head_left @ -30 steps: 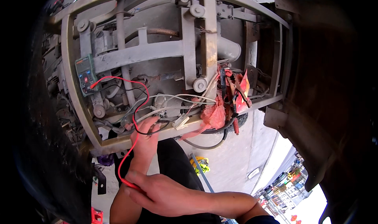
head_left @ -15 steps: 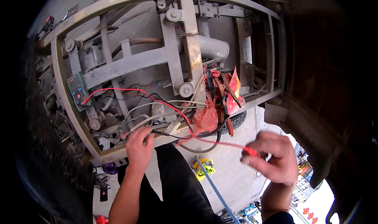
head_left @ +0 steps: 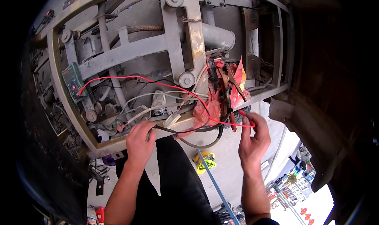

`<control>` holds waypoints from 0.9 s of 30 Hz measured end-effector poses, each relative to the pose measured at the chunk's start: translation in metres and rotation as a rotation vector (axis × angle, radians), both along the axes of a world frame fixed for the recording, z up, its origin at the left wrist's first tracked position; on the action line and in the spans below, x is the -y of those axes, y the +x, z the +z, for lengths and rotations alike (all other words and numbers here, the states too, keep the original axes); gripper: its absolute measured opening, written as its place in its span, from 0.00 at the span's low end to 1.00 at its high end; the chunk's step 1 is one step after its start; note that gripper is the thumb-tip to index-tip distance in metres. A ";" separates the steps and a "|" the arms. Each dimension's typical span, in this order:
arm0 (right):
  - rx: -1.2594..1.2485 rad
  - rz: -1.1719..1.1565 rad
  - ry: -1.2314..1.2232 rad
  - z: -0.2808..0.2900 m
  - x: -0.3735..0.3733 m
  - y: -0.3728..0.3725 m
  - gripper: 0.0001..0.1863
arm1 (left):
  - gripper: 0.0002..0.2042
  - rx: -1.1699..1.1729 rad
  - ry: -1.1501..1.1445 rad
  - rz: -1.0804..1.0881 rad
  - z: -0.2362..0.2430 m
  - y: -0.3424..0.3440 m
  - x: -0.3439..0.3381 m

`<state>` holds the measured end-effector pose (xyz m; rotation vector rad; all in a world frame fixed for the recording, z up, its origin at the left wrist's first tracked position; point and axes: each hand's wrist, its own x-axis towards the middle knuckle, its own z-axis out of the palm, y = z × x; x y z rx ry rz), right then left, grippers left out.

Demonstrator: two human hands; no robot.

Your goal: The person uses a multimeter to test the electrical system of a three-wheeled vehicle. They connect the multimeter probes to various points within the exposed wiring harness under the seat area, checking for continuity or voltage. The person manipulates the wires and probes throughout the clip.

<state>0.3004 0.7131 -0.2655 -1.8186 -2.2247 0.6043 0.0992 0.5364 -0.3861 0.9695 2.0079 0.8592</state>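
Note:
My left hand (head_left: 141, 142) grips the black probe (head_left: 156, 127) at the lower rail of a metal frame (head_left: 53, 79). My right hand (head_left: 254, 140) pinches the red probe (head_left: 241, 112) beside red-handled clamps (head_left: 233, 122) and crumpled red plastic (head_left: 207, 114). A green multimeter (head_left: 72, 80) lies propped at the frame's left, with red and black leads running across pale wires (head_left: 169, 95) toward my hands. A white connector (head_left: 171, 119) hangs near my left hand.
Rusty dark body panels (head_left: 312, 67) flank the frame on the right. Below lie a concrete floor (head_left: 233, 165), a blue-grey bar (head_left: 215, 185), a yellow helmet-like object (head_left: 203, 161) and assorted parts (head_left: 102, 173). A tire shows behind the clamps.
My right hand has swung from the bottom centre to the right and up toward the clamps, carrying the red probe. My left hand stays at the rail, its fingers slightly shifted.

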 end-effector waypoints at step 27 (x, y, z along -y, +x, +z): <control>0.102 -0.257 -0.056 -0.055 0.023 0.046 0.16 | 0.12 -0.153 0.016 -0.058 0.001 0.026 0.004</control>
